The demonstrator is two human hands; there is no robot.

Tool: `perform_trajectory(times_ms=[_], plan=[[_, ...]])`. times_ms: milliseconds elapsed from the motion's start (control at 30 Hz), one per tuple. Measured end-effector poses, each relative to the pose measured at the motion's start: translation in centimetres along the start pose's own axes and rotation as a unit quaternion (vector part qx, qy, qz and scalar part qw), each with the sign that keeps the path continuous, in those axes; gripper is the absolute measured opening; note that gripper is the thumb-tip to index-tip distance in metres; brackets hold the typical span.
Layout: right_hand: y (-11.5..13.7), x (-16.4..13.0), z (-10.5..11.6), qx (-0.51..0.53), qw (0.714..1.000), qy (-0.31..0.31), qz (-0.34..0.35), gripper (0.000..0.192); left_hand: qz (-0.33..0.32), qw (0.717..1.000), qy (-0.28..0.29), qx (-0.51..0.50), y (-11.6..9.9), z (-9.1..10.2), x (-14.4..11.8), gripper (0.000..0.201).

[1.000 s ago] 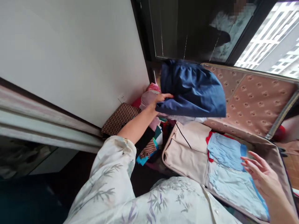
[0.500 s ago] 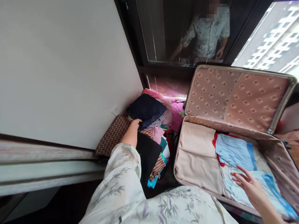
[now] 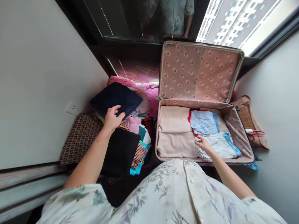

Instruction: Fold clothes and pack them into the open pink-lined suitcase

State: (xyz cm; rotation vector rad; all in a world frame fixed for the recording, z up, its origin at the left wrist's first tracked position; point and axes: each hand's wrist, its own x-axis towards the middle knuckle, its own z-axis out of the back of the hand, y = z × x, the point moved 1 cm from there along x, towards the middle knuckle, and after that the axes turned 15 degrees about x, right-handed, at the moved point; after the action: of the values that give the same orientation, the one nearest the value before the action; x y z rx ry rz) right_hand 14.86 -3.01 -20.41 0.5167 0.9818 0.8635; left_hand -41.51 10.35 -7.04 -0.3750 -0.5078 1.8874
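The dark navy folded cloth (image 3: pixel 116 98) was up in the air over the suitcase a second ago. Now it lies flat on top of the pile of clothes (image 3: pixel 137 124), so it has been put down there. The left hand (image 3: pixel 112 117) rests on its near edge with loose, spread fingers; its grip is open and holds nothing.

The cloth looks soft and smooth, folded into a neat square. Just under the hand lie a black folded cloth (image 3: pixel 120 151), a brown striped piece (image 3: pixel 138 154) and pink things, all soft and a bit messy. To the hand's left sits a brown patterned cushion (image 3: pixel 80 138).

Well off to the right, the right hand (image 3: pixel 203 143) lies open on the light blue folded clothes (image 3: pixel 211 130) inside the open pink-lined suitcase (image 3: pixel 198 73). It has come in closer to them.
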Motion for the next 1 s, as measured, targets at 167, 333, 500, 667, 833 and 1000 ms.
perform_trajectory(times_ms=[167,333,500,667,833,1000], plan=[[-3.4,1.9,4.4,-0.091,0.995,-0.036,-0.03,0.056,-0.237,0.939,0.249,0.011,-7.4,-4.9,-8.5,0.046],[-6.0,3.4,7.7,-0.126,0.991,-0.029,-0.038,0.055,-0.347,0.863,0.349,0.112,-13.0,-14.4,-15.2,0.059],[-8.6,4.4,10.5,-0.137,0.99,-0.035,-0.025,0.057,-0.331,0.843,0.358,0.23,-16.8,-23.5,-19.4,0.069],[-11.5,4.9,17.0,-0.213,0.97,-0.105,-0.056,0.074,-0.387,0.8,0.39,0.242,-20.5,-28.2,-23.8,0.054],[-11.7,6.0,19.1,-0.307,0.947,-0.04,-0.082,0.09,-0.385,0.776,0.449,0.218,-23.0,-31.4,-27.7,0.05],[-10.3,6.1,18.1,-0.303,0.95,-0.011,-0.08,0.05,-0.367,0.784,0.441,0.238,-23.4,-32.7,-29.1,0.049]])
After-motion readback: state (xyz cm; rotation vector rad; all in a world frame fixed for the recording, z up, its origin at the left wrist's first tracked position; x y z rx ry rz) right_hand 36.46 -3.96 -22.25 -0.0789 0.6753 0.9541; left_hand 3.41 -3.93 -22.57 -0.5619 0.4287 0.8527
